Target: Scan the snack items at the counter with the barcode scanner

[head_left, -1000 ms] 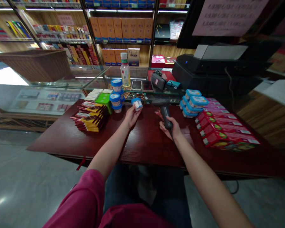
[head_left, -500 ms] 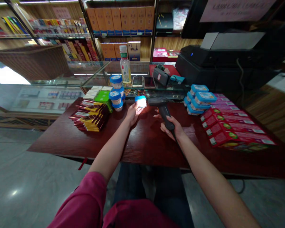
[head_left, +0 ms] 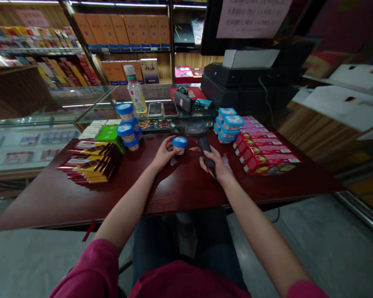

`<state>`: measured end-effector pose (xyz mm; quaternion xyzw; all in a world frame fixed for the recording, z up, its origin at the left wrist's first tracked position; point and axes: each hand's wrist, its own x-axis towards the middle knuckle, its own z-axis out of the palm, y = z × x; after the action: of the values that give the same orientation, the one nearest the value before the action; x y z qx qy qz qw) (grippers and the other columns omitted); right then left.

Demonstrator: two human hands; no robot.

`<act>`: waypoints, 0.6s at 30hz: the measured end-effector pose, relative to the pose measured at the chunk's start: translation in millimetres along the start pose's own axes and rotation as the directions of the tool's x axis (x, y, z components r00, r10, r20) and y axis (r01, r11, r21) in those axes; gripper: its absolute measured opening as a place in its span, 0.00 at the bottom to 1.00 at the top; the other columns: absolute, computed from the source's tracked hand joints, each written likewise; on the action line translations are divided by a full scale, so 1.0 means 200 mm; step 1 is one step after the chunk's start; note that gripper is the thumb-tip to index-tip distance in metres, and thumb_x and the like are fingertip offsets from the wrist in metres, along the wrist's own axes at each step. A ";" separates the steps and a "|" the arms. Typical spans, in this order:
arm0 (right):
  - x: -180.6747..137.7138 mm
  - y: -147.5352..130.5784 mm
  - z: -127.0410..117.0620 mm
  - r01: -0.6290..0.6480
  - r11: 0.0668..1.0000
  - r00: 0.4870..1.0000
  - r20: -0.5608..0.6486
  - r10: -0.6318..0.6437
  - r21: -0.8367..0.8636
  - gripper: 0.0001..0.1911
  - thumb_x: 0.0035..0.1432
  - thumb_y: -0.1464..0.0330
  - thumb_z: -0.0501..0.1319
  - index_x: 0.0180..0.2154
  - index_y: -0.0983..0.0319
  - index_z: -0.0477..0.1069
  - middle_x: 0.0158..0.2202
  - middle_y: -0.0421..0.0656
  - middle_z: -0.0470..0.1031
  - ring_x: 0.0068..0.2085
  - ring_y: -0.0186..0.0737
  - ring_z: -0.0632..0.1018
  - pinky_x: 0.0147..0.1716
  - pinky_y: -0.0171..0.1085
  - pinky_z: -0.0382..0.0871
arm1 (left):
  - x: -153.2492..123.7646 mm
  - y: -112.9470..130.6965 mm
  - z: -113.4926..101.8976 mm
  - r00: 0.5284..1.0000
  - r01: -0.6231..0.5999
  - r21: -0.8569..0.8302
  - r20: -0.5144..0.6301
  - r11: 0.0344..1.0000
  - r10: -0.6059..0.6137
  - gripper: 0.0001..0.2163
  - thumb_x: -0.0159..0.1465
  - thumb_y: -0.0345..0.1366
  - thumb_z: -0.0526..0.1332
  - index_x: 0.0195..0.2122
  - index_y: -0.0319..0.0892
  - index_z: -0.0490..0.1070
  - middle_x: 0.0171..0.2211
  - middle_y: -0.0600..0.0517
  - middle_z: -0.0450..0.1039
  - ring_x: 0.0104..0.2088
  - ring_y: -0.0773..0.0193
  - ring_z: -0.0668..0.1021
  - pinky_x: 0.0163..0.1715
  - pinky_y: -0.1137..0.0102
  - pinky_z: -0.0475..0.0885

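Note:
My left hand (head_left: 165, 154) curls round the left side of a small round tub with a blue lid (head_left: 180, 142), thumb in front and fingers behind. The tub is upright, low over the tabletop or on it. Just right of it, my right hand (head_left: 214, 162) grips a black handheld barcode scanner (head_left: 203, 142) by the handle, its head towards the tub. Stacked blue-lidded round tubs (head_left: 126, 131) stand beyond my left hand. Past the scanner are stacked rectangular blue-lidded tubs (head_left: 233, 121).
Red and yellow packets (head_left: 91, 163) lie piled at the left of the dark wooden table (head_left: 186, 194), near a green pack (head_left: 109, 133). Red boxes (head_left: 264, 153) line the right. A bottle (head_left: 136, 93) and a phone (head_left: 156, 109) rest on the glass counter behind.
The tub in my left hand has gone from tilted, its white face towards the scanner, to upright and lower. My right hand still holds the scanner. The view has swung to the right.

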<state>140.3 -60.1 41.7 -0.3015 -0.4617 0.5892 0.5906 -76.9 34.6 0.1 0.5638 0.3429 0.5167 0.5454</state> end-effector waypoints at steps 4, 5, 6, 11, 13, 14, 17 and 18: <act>-0.12 -0.05 -0.05 0.054 0.999 0.997 -0.052 -0.053 0.010 0.21 0.53 0.56 0.69 0.46 0.56 0.75 0.42 0.44 0.84 0.17 0.28 0.65 0.11 0.32 0.50 | 0.00 -0.08 0.29 0.987 0.072 -0.035 0.144 0.997 -0.066 0.40 0.54 0.34 0.77 0.66 0.44 0.65 0.59 0.40 0.77 0.52 0.53 0.83 0.59 0.53 0.76; -0.16 -0.06 -0.07 0.068 0.998 0.995 -0.072 -0.068 0.006 0.20 0.52 0.56 0.69 0.45 0.56 0.75 0.39 0.43 0.84 0.16 0.28 0.64 0.11 0.32 0.50 | 0.01 -0.10 0.37 0.980 0.076 -0.044 0.185 0.996 -0.066 0.38 0.53 0.33 0.77 0.65 0.43 0.66 0.59 0.40 0.77 0.52 0.53 0.83 0.59 0.54 0.76; -0.19 -0.08 -0.09 0.085 0.996 0.992 -0.095 -0.084 0.001 0.19 0.52 0.56 0.69 0.44 0.57 0.75 0.36 0.42 0.83 0.16 0.28 0.64 0.12 0.32 0.50 | 0.02 -0.13 0.45 0.973 0.072 -0.048 0.222 0.996 -0.059 0.36 0.53 0.32 0.77 0.63 0.42 0.68 0.58 0.40 0.77 0.53 0.53 0.83 0.59 0.55 0.76; -0.38 -0.14 -0.24 0.207 0.978 0.937 -0.278 -0.210 -0.038 0.17 0.53 0.57 0.69 0.44 0.54 0.74 0.41 0.42 0.81 0.19 0.28 0.65 0.13 0.32 0.52 | 0.10 -0.20 0.76 0.971 -0.091 0.123 0.232 0.988 0.060 0.30 0.52 0.32 0.77 0.57 0.42 0.74 0.55 0.41 0.80 0.56 0.49 0.81 0.62 0.53 0.73; -0.44 -0.17 -0.31 0.252 0.966 0.905 -0.340 -0.255 -0.053 0.18 0.53 0.58 0.69 0.45 0.54 0.74 0.43 0.43 0.81 0.21 0.29 0.66 0.15 0.33 0.53 | 0.12 -0.20 0.83 0.973 -0.165 0.259 0.201 0.952 0.114 0.30 0.51 0.31 0.79 0.56 0.42 0.76 0.56 0.41 0.80 0.57 0.46 0.80 0.63 0.51 0.71; -0.47 -0.18 -0.34 0.264 0.963 0.895 -0.359 -0.266 -0.055 0.18 0.53 0.57 0.69 0.45 0.54 0.75 0.43 0.43 0.80 0.21 0.30 0.66 0.16 0.33 0.54 | 0.14 -0.20 0.86 0.973 -0.184 0.307 0.190 0.934 0.129 0.30 0.51 0.31 0.79 0.56 0.42 0.77 0.56 0.40 0.80 0.57 0.45 0.80 0.63 0.51 0.71; -0.51 -0.18 -0.40 0.264 0.964 0.889 -0.377 -0.260 -0.042 0.20 0.53 0.54 0.68 0.45 0.56 0.77 0.36 0.43 0.78 0.21 0.31 0.62 0.18 0.35 0.54 | 0.16 -0.21 0.93 0.982 -0.164 0.337 0.148 0.927 0.120 0.29 0.51 0.27 0.78 0.56 0.42 0.77 0.52 0.41 0.82 0.53 0.46 0.82 0.61 0.52 0.72; -0.52 -0.18 -0.42 0.260 0.965 0.892 -0.374 -0.254 -0.035 0.20 0.53 0.53 0.68 0.44 0.56 0.78 0.34 0.43 0.77 0.21 0.31 0.61 0.18 0.36 0.53 | 0.17 -0.22 0.95 0.986 -0.143 0.323 0.126 0.936 0.107 0.29 0.52 0.26 0.77 0.56 0.42 0.77 0.50 0.41 0.83 0.52 0.47 0.83 0.60 0.53 0.73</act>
<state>242.9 -149.8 22.0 -0.3401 -0.3712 0.4409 0.7431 121.4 24.9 -10.0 0.6946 0.3586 0.4547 0.4268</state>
